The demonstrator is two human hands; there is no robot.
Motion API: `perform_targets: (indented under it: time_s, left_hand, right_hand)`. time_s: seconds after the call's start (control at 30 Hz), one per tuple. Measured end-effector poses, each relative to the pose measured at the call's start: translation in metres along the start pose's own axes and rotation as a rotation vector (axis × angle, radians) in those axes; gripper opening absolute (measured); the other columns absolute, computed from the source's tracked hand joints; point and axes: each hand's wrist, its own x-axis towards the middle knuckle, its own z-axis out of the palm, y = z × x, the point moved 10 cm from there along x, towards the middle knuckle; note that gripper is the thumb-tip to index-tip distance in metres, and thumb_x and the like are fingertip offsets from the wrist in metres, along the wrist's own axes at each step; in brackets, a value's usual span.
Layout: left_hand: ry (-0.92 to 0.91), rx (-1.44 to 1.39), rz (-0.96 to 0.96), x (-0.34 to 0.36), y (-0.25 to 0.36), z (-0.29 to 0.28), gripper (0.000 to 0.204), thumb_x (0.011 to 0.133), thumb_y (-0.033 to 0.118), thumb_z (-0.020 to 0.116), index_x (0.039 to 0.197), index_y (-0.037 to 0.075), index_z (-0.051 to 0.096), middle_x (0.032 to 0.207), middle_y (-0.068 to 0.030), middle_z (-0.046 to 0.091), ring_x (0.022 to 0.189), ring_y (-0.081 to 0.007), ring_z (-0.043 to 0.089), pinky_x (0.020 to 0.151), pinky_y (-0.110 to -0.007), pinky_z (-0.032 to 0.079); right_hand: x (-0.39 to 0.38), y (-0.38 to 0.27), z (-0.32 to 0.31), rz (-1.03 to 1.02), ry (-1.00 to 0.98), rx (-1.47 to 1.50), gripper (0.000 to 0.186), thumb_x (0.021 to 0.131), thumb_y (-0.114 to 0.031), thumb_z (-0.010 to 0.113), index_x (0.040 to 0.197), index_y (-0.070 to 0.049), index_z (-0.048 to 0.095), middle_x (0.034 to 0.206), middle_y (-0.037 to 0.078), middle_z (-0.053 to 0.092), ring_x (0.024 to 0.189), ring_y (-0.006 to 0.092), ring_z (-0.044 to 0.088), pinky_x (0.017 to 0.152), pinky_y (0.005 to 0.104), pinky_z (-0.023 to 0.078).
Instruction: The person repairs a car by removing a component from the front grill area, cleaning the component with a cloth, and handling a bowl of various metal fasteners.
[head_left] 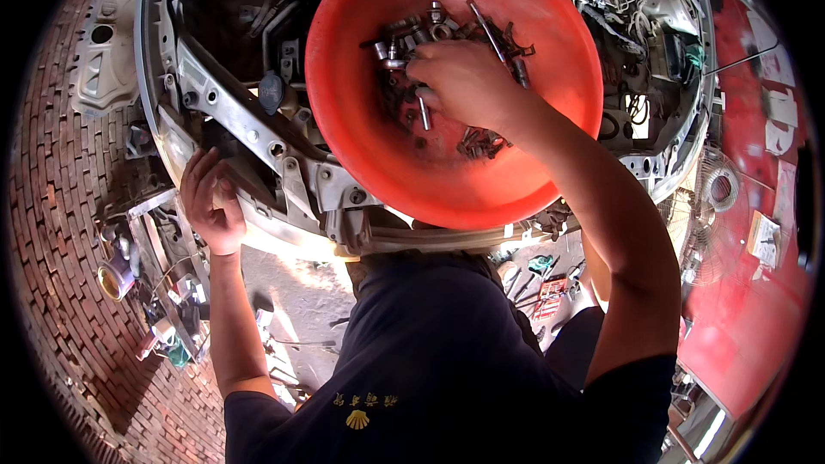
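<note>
Right hand [464, 82] apparently sorting silvery metal sockets [381, 51] in round red plastic bowl [339, 94]; grasp: cannot tell; next likely needs sure pinch; left hand [215, 208] loosely curled, empty

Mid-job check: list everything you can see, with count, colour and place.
Basin: one, red, over the car's front.
Sockets and fittings: many, silver and dark, inside the basin.
Rod-like tool: one, silver, basin's far right.
Short cylinder: one, silver, left of basin centre.
Bolts: uncountable pile, dark, basin's near side.
Car frame: one, grey, around the basin.
Moulded cover: one, grey, upper left.
Bricks: many, reddish brown, left.
Fan: one, pale, right.
Panel: one, red, far right.
Shirt: one, dark blue, bottom centre.
Left hand: one, bare, at the frame's near-left edge.
Right hand: one, bare, among the fittings; grip unclear.
</note>
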Motion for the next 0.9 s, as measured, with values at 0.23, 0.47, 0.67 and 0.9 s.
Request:
perform_targets:
  time_s: [0.23, 0.47, 0.67, 0.9]
  left_hand:
    - [0.033, -0.028, 0.011, 0.000, 0.001, -0.002, 0.025, 0.100, 0.016, 0.061, 0.110, -0.003, 0.074, 0.125, -0.0190, 0.074, 0.127, -0.0438, 0.064, 0.111, -0.052, 0.047]
    - [0.033, -0.034, 0.021, -0.002, 0.002, -0.004, 0.025, 0.101, 0.017, 0.061, 0.113, -0.002, 0.074, 0.125, -0.0193, 0.074, 0.128, -0.0438, 0.064, 0.111, -0.051, 0.047]
    - [0.050, -0.059, 0.072, -0.003, 0.000, -0.004, 0.032, 0.104, 0.025, 0.059, 0.115, -0.001, 0.074, 0.128, -0.0205, 0.073, 0.127, -0.0442, 0.064, 0.112, -0.052, 0.047]
    - [0.044, -0.085, 0.103, -0.005, 0.005, 0.004, 0.035, 0.107, 0.027, 0.056, 0.117, -0.002, 0.074, 0.130, -0.0212, 0.072, 0.128, -0.0453, 0.063, 0.112, -0.053, 0.046]
  right_hand:
    - [0.003, 0.010, -0.011, 0.047, 0.001, 0.168, 0.012, 0.082, -0.014, 0.074, 0.090, -0.009, 0.067, 0.099, 0.010, 0.066, 0.096, 0.0346, 0.067, 0.087, 0.0495, 0.053]
    - [-0.007, 0.019, -0.024, 0.133, -0.020, 0.209, 0.015, 0.090, -0.017, 0.071, 0.102, -0.009, 0.074, 0.104, 0.011, 0.066, 0.104, 0.0341, 0.066, 0.092, 0.0492, 0.053]
    - [0.002, 0.002, 0.014, 0.212, -0.197, -0.027, 0.021, 0.087, -0.022, 0.077, 0.104, -0.009, 0.077, 0.110, 0.012, 0.069, 0.112, 0.0344, 0.068, 0.097, 0.0512, 0.054]
    - [-0.001, -0.006, -0.022, 0.182, 0.010, -0.019, 0.023, 0.081, -0.027, 0.076, 0.091, -0.007, 0.078, 0.092, 0.014, 0.076, 0.092, 0.0376, 0.074, 0.083, 0.0519, 0.059]
